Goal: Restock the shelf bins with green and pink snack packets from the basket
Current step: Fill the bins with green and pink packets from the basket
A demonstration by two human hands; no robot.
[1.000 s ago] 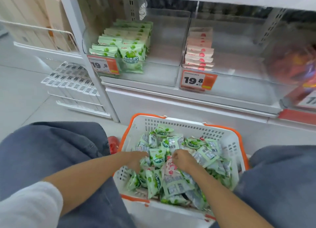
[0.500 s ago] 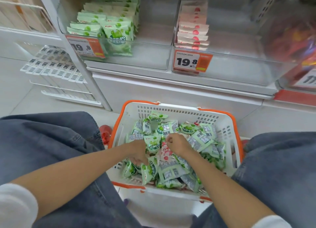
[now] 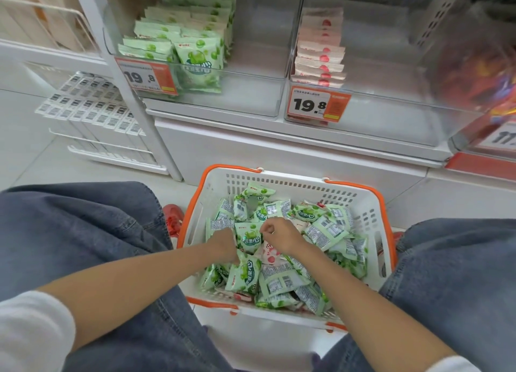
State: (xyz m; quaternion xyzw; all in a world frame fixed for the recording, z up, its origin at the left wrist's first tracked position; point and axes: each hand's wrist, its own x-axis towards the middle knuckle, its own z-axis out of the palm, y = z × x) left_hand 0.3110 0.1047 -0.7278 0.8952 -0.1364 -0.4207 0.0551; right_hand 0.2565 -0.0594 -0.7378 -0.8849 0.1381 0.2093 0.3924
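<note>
Our right hand (image 3: 279, 236) pinches the green packet (image 3: 248, 239) lying between our fingers in the basket (image 3: 360, 188), the grip of our left hand (image 3: 223, 243) unclear, so we should lift straight, shedding neighbours.

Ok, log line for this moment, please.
left hand: in basket, grip unclear | right hand: pinches green packet | bins: part filled

Pale tile floor (image 3: 22, 148), white shelf unit (image 3: 251, 148) w/ orange price tags (image 3: 318, 103), wire rack (image 3: 117, 159) at left.
</note>
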